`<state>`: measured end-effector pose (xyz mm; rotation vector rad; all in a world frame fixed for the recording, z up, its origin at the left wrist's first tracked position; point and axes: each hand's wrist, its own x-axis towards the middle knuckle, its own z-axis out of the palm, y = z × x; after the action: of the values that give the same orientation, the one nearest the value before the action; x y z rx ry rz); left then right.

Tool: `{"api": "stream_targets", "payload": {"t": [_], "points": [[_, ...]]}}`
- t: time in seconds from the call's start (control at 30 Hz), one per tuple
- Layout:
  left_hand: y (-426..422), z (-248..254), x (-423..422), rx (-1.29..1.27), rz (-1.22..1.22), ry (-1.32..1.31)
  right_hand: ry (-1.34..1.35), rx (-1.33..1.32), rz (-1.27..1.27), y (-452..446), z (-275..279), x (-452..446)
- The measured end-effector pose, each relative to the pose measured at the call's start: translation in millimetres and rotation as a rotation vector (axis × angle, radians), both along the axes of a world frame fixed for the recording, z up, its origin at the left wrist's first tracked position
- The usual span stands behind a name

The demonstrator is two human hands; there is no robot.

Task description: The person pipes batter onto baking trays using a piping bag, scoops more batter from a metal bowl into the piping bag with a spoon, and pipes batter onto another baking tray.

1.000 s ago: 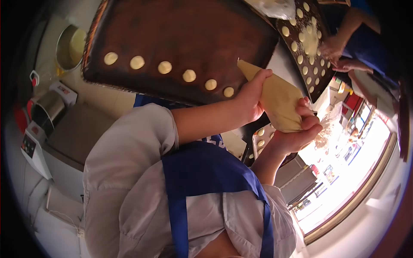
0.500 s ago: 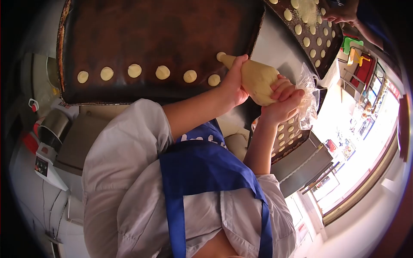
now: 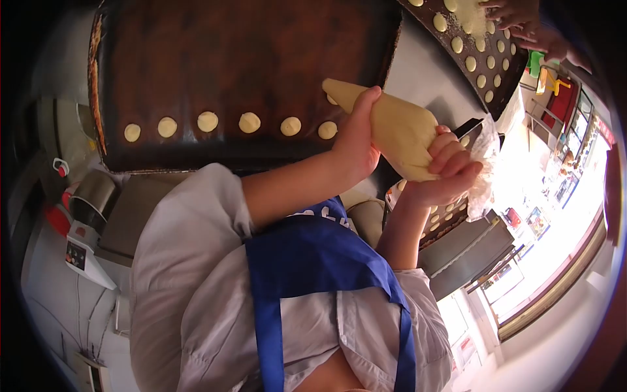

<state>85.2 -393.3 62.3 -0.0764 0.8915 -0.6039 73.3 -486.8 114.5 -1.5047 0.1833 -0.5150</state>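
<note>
A piping bag [image 3: 405,127] full of pale yellow batter lies across both hands, its tip pointing up and left over the dark baking tray [image 3: 248,52]. My left hand [image 3: 359,140] is wrapped around the bag's front part, thumb on top, its other fingers mostly hidden beneath. My right hand [image 3: 450,170] grips the gathered back end, with loose clear plastic [image 3: 483,163] sticking out behind it. Several round batter mounds [image 3: 249,122] form a row along the tray's near side. Another mound [image 3: 332,99] shows partly behind the tip, starting a spot farther in.
At upper right, another person's hands [image 3: 522,26] are over a second tray [image 3: 483,55] of mounds with pale crumbs scattered on it. A further filled tray [image 3: 447,219] sits below my right hand. A machine with a metal bowl [image 3: 91,196] stands at left.
The bag's tip has lifted off the newest mound and shifted left, leaving that mound on the tray. Both hands keep their hold. The other person's hands have moved farther into view.
</note>
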Motion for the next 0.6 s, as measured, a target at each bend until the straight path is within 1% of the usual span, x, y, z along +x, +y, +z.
{"api": "stream_targets", "payload": {"t": [0.03,0.17,0.2,0.23,0.3,0.37,0.5,0.6], "points": [[1,5,2,0.064,0.021,-0.044,-0.034,0.077,0.052,-2,4,2],[-10,-10,35,-0.008,-0.062,-0.127,-0.062,-0.025,0.046,-5,-1,31],[-15,-18,42,-0.049,-0.031,-0.085,0.031,-0.066,0.022,-4,-1,42],[-18,-25,48,-0.088,0.0,-0.039,0.063,0.022,0.017,-10,-10,49],[-21,-37,54,-0.114,-0.013,-0.024,0.131,-0.09,0.046,-12,-19,57],[-24,-50,55,-0.161,-0.028,0.044,0.178,-0.109,0.037,-10,-21,60],[-25,-50,49,-0.186,-0.008,0.036,0.27,-0.111,0.04,-15,-24,61],[-26,-49,49,-0.176,0.029,0.006,0.275,-0.145,0.028,-13,-22,66]]}}
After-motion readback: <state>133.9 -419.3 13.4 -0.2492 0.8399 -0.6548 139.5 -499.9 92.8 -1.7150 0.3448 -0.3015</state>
